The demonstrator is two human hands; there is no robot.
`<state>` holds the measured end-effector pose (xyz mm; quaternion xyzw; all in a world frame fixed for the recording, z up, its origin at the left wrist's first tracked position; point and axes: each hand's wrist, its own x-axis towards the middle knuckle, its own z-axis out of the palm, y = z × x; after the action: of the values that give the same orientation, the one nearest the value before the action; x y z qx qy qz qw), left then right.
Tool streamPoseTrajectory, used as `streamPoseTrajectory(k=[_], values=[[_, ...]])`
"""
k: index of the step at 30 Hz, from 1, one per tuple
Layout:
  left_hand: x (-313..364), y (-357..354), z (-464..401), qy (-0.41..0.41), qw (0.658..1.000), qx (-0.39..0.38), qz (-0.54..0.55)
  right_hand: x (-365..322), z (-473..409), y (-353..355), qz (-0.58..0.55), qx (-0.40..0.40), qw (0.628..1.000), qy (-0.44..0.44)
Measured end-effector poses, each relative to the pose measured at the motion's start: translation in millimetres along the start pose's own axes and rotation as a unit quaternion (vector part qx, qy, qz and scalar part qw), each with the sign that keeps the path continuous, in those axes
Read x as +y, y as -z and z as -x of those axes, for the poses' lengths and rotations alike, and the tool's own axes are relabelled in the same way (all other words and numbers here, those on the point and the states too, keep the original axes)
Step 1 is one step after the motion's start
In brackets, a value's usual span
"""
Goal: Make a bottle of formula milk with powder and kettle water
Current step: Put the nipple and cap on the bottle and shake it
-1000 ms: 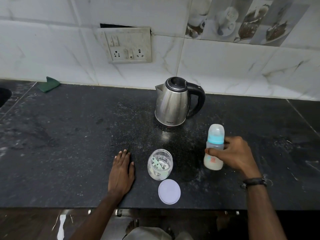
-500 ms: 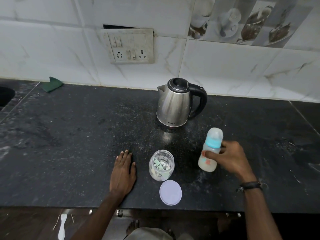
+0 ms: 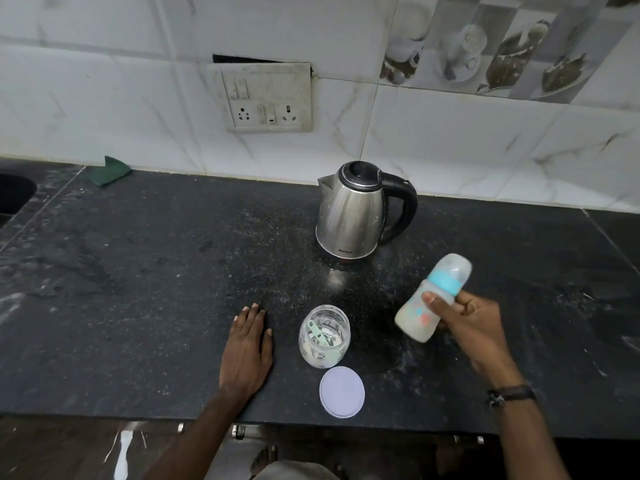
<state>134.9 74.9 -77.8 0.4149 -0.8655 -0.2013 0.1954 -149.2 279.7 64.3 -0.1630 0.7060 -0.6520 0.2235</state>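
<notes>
From the head camera, the right hand's [image 3: 465, 320] palm and the far side of the bottle [image 3: 431, 299] are hidden, and the jar's [image 3: 324, 336] contents are hard to make out. The right hand is clamped around the tilted, capped bottle, raised right of the jar. The left hand [image 3: 246, 351] lies flat, fingers together, on the counter [image 3: 138, 289] left of the jar. The lid [image 3: 342, 392] sits just in front of the jar near the counter edge; the kettle [image 3: 356, 211] stands behind, with bare counter far left.
</notes>
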Motion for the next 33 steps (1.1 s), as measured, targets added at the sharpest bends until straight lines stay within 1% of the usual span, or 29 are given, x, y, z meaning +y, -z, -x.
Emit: streamPoseTrajectory(k=[1,2,4,5,6,8,9,11,12,13,15,16,17,19,20,21,23,24,25,27,28,31,32,33], values=[[0.1,0.5,-0.3,-0.001,1.000,-0.001,0.000,-0.4,2.4,0.4,0.005,-0.008,1.000,-0.004],[0.1,0.6,-0.6,-0.001,1.000,-0.001,0.000,1.3,2.1,3.3,-0.011,0.014,1.000,0.011],[0.4,0.2,-0.6,0.002,1.000,-0.003,-0.001,3.2,-0.6,8.9,-0.075,0.117,0.990,0.023],[0.6,-0.1,-0.1,0.004,1.000,-0.003,-0.002,1.4,-0.4,8.5,-0.086,0.136,0.987,0.008],[0.7,0.0,0.4,0.004,1.000,-0.003,-0.003,2.1,0.0,8.5,-0.064,0.110,0.992,0.001],[0.1,0.8,0.4,-0.001,1.000,-0.002,-0.004,4.7,3.3,7.3,-0.024,0.033,0.999,-0.017],[-0.8,0.9,0.0,-0.003,1.000,-0.002,-0.006,3.7,4.7,6.8,-0.024,0.031,0.999,-0.017],[-1.2,-0.4,-0.8,0.001,1.000,-0.005,-0.009,3.2,3.6,8.6,-0.075,0.101,0.992,0.010],[-1.0,-1.2,-0.6,0.003,1.000,-0.008,-0.011,3.7,1.8,9.8,-0.102,0.129,0.986,0.011],[-0.9,-1.9,-0.1,0.005,1.000,-0.010,-0.012,0.6,2.3,8.2,-0.101,0.122,0.987,-0.001],[-1.2,-1.2,-0.2,0.003,1.000,-0.010,-0.009,0.0,6.8,4.8,-0.049,0.018,0.999,-0.011],[-1.9,-0.6,-0.6,0.000,1.000,-0.010,-0.008,1.3,7.1,5.2,-0.031,-0.006,0.999,-0.010],[-2.1,-0.2,-1.4,-0.001,1.000,-0.011,-0.008,1.3,6.1,5.9,-0.036,0.002,0.999,0.004],[-1.0,-0.4,-2.0,0.004,1.000,-0.015,-0.008,-1.1,2.5,7.7,-0.099,0.085,0.991,0.028],[-0.7,-0.7,-1.5,0.007,1.000,-0.017,-0.008,-2.4,0.8,7.1,-0.114,0.106,0.988,0.021],[-0.6,-0.7,-0.6,0.008,1.000,-0.017,-0.007,-4.0,0.1,6.3,-0.091,0.085,0.992,0.016],[-1.0,0.5,0.1,0.005,1.000,-0.014,-0.004,-2.3,3.7,3.4,-0.029,-0.007,0.999,0.018],[-1.2,1.1,-0.2,0.002,1.000,-0.014,-0.003,-1.3,4.1,2.8,-0.026,-0.018,0.999,0.024],[-0.9,1.2,-0.8,0.003,1.000,-0.014,-0.003,-0.6,2.7,2.8,-0.047,0.005,0.998,0.045],[0.8,0.8,-1.7,0.007,1.000,-0.018,-0.004,-5.1,-0.6,2.7,-0.125,0.087,0.987,0.057],[0.8,0.4,-1.0,0.008,1.000,-0.018,-0.004,-7.9,-2.4,2.1,-0.124,0.095,0.987,0.047],[-0.7,1.8,-0.7,0.001,1.000,-0.014,-0.002,-8.7,-3.6,1.0,-0.029,-0.029,0.999,0.025],[-1.4,1.9,-0.8,-0.001,1.000,-0.015,-0.002,-6.2,-4.8,0.9,-0.028,-0.020,0.999,0.033],[-1.1,1.4,-1.1,-0.001,1.000,-0.016,-0.004,-6.2,-5.2,0.5,-0.052,0.012,0.997,0.047]])
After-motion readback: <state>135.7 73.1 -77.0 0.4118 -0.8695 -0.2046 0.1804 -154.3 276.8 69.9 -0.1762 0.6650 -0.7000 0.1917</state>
